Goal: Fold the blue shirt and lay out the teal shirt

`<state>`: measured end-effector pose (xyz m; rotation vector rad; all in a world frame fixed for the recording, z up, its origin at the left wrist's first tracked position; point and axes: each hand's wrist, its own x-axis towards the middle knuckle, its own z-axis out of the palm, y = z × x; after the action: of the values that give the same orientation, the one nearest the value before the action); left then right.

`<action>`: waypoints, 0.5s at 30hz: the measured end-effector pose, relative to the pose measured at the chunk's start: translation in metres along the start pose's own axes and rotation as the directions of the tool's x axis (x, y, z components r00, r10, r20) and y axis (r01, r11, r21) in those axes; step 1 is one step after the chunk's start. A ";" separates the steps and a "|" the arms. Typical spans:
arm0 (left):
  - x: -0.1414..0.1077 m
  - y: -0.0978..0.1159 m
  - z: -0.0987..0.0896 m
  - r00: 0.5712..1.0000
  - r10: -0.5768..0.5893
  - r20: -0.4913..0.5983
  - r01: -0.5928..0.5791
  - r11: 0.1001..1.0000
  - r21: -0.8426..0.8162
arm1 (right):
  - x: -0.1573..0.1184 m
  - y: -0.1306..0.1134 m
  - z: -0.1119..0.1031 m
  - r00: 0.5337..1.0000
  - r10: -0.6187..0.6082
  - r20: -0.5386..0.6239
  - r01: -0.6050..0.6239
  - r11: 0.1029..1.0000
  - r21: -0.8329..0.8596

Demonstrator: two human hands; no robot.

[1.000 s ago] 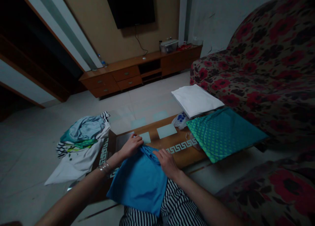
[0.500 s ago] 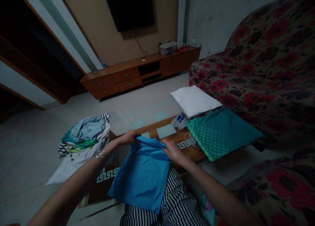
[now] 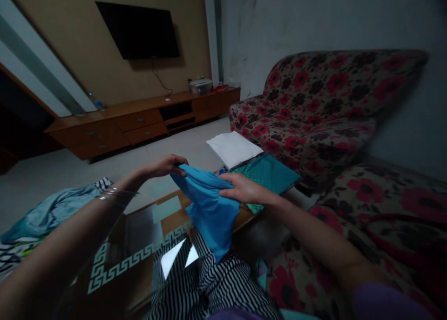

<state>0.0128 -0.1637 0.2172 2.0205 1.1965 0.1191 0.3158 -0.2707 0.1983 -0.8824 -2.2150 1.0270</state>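
Because the left hand (image 3: 166, 166) and right hand (image 3: 244, 190) each pinch only an upper edge of the blue cloth (image 3: 209, 208), hanging freely above the striped fabric (image 3: 206, 283), a slackened grip could let it slip and drop.

On my feed I count two grips — one left grip (image 3: 165, 166), one right grip (image 3: 242, 189) — plus one blue shirt (image 3: 209, 203), one white cloth (image 3: 233, 149), one teal cloth (image 3: 268, 173) and one striped garment (image 3: 209, 283). Also one bench (image 3: 174, 222), one sofa (image 3: 314, 110), one TV (image 3: 137, 30), one cabinet (image 3: 139, 121) — and one clothes pile (image 3: 52, 208).
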 end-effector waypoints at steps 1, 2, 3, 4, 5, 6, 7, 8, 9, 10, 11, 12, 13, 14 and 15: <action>0.008 0.010 -0.004 1.000 0.021 -0.015 -0.021 0.999 0.026 | -0.001 -0.004 -0.011 1.000 0.004 -0.011 -0.004 1.000 -0.002; 0.015 0.021 -0.007 0.999 0.039 -0.031 -0.038 0.998 0.053 | -0.003 -0.008 -0.021 1.000 0.010 -0.028 -0.011 1.000 -0.007; 0.023 0.032 -0.010 0.997 0.056 -0.046 -0.052 0.996 0.078 | -0.004 -0.011 -0.031 0.999 0.019 -0.047 -0.020 1.000 -0.015; 0.031 0.043 -0.013 0.996 0.072 -0.060 -0.066 0.993 0.099 | -0.004 -0.013 -0.041 0.997 0.028 -0.068 -0.029 0.999 -0.026; 0.038 0.053 -0.016 0.993 0.090 -0.071 -0.081 0.990 0.116 | -0.005 -0.015 -0.050 0.995 0.037 -0.088 -0.041 0.998 -0.042; 0.045 0.062 -0.019 0.991 0.108 -0.073 -0.098 0.987 0.126 | -0.006 -0.016 -0.058 0.993 0.045 -0.108 -0.052 0.997 -0.061; 0.053 0.070 -0.022 0.989 0.128 -0.070 -0.118 0.984 0.133 | -0.007 -0.017 -0.065 0.991 0.051 -0.128 -0.061 0.995 -0.082; 0.060 0.077 -0.024 0.987 0.147 -0.063 -0.137 0.981 0.136 | -0.008 -0.018 -0.071 0.988 0.054 -0.143 -0.069 0.992 -0.103; 0.067 0.084 -0.027 0.985 0.163 -0.053 -0.155 0.978 0.137 | -0.009 -0.017 -0.077 0.986 0.056 -0.155 -0.075 0.990 -0.121; 0.074 0.089 -0.029 0.983 0.176 -0.042 -0.169 0.976 0.138 | -0.010 -0.016 -0.082 0.985 0.059 -0.165 -0.082 0.987 -0.137; 0.081 0.094 -0.031 0.982 0.187 -0.036 -0.181 0.974 0.138 | -0.011 -0.015 -0.087 0.983 0.063 -0.174 -0.090 0.985 -0.150; 0.089 0.098 -0.032 0.980 0.194 -0.031 -0.188 0.972 0.143 | -0.013 -0.012 -0.091 0.981 0.069 -0.183 -0.099 0.982 -0.160; 0.096 0.102 -0.033 0.980 0.199 -0.028 -0.193 0.970 0.150 | -0.015 -0.009 -0.095 0.979 0.076 -0.192 -0.108 0.981 -0.163; 0.103 0.106 -0.034 0.979 0.201 -0.020 -0.195 0.967 0.162 | -0.017 -0.006 -0.099 0.976 0.083 -0.202 -0.117 0.980 -0.158; 0.110 0.110 -0.034 0.979 0.202 -0.011 -0.197 0.964 0.177 | -0.020 -0.002 -0.103 0.973 0.093 -0.214 -0.126 0.981 -0.147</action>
<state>0.1367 -0.0877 0.2815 2.2996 1.0495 0.1468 0.3990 -0.2402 0.2540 -1.1402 -2.1136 0.7741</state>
